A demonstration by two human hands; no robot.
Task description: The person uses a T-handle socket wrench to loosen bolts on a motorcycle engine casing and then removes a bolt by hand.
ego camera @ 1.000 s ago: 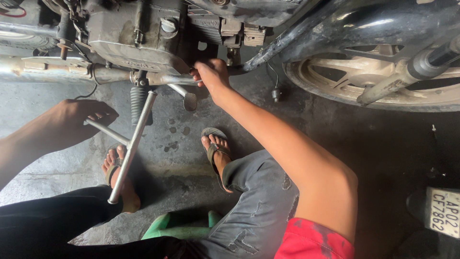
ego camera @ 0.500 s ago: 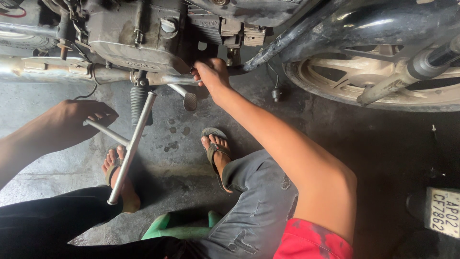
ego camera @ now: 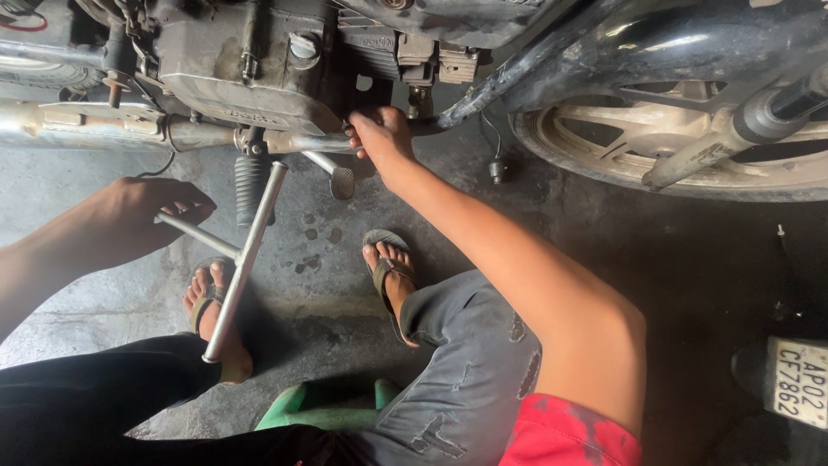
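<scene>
Your left hand (ego camera: 142,211) is closing around one arm of the cross wrench (ego camera: 241,259), which is hanging just below the engine (ego camera: 250,69). Your right hand (ego camera: 379,138) is curling its fingers on the exhaust pipe (ego camera: 302,142) under the engine; a wrench slip could be throwing your knuckles into the footpeg (ego camera: 253,185).

A stained concrete floor (ego camera: 103,319) is carrying a motorcycle's wheel (ego camera: 690,147), two sandalled feet (ego camera: 388,267) and a green stool (ego camera: 319,410).

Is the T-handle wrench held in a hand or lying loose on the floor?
Held: the left hand grips one arm of the T-handle wrench, which slants up toward the motorcycle engine.
</scene>
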